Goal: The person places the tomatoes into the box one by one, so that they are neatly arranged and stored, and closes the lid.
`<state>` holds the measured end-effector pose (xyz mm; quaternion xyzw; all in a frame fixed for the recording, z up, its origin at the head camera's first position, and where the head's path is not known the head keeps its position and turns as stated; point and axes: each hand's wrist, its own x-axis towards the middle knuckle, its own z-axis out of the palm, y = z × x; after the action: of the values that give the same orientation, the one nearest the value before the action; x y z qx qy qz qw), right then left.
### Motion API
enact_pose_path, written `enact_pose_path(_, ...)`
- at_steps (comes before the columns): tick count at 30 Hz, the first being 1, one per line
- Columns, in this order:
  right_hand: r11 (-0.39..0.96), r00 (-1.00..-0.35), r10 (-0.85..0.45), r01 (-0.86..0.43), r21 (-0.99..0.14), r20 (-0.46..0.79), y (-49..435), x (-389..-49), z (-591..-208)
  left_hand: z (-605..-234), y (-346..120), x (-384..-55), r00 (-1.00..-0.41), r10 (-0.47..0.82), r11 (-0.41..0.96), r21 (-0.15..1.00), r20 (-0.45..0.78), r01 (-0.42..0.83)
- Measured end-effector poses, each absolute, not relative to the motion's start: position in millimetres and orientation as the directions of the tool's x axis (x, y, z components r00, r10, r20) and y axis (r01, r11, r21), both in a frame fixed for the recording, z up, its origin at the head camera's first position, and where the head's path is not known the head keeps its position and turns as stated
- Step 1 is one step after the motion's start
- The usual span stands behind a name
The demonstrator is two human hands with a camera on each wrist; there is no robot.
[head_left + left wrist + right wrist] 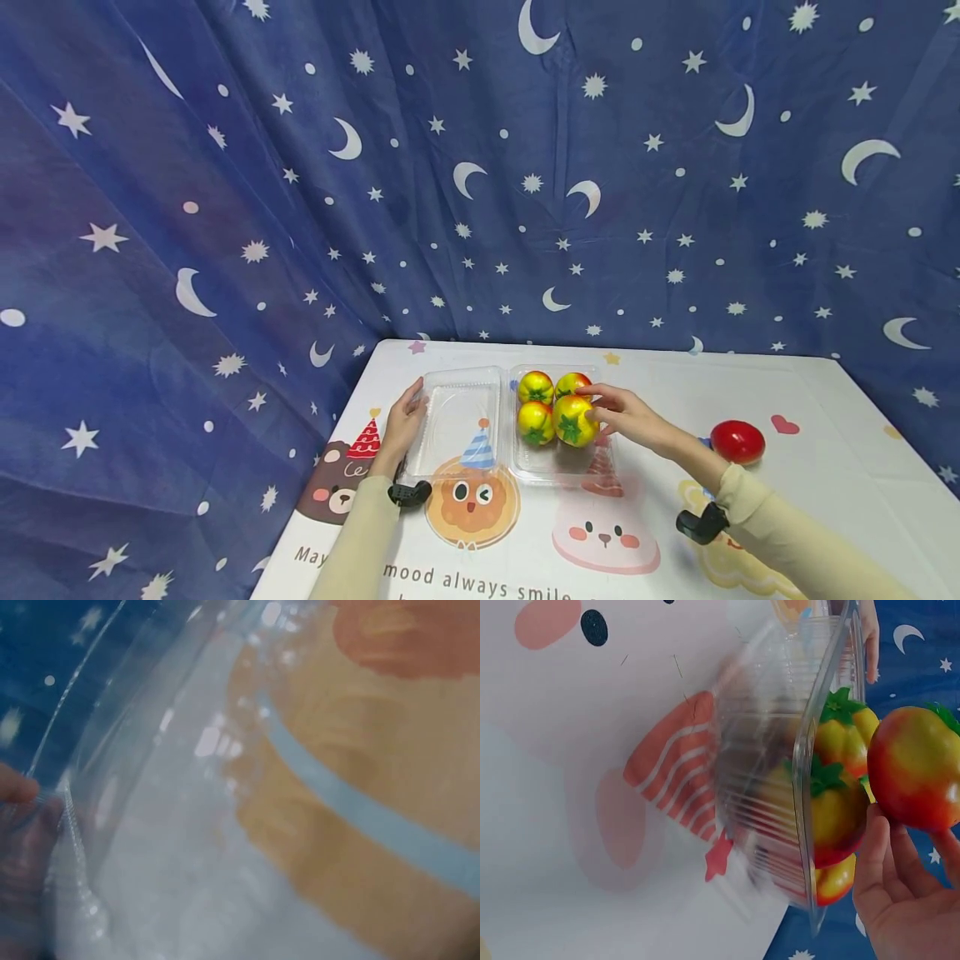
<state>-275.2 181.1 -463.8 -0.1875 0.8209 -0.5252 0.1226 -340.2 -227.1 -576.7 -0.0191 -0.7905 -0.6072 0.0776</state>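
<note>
My right hand holds a yellow-and-red tomato with a green leafy cap. In the right wrist view, thumb and fingers hold it from below, above the box's rim. Three similar tomatoes, one of them a tomato at the near left, sit in the clear plastic box. To the left lies the box's open clear lid, with nothing inside. My left hand pinches the lid's left edge; the left wrist view shows only a fingertip at that rim and part of the hand through plastic.
A shiny red round fruit lies on the table to the right, beyond my right forearm. The white tablecloth carries printed cartoon figures and words. A blue curtain with moons and stars hangs behind and at the left.
</note>
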Motion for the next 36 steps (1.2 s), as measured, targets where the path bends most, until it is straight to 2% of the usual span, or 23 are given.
enact_pose_path(10, 0.349, -0.832, -0.553, -0.185, -0.919, -0.043, 162, -272, -481, -579, -227, -340, -0.986, -0.065, 0.267, 0.955, 0.153, 0.13)
enact_pose_path(19, 0.293, -0.755, -0.655, -0.271, -0.917, 0.014, 154, -274, -490, -580, -227, -341, -0.985, -0.067, 0.269, 0.954, 0.158, 0.134)
enact_pose_path(27, 0.345, -0.748, -0.663, -0.343, -0.874, 0.032, 147, -275, -494, -581, -228, -341, -0.985, -0.07, 0.277, 0.952, 0.157, 0.132)
enact_pose_path(36, 0.341, -0.748, -0.663, -0.325, -0.882, 0.019, 142, -273, -497, -577, -227, -339, -0.986, -0.067, 0.264, 0.956, 0.152, 0.129)
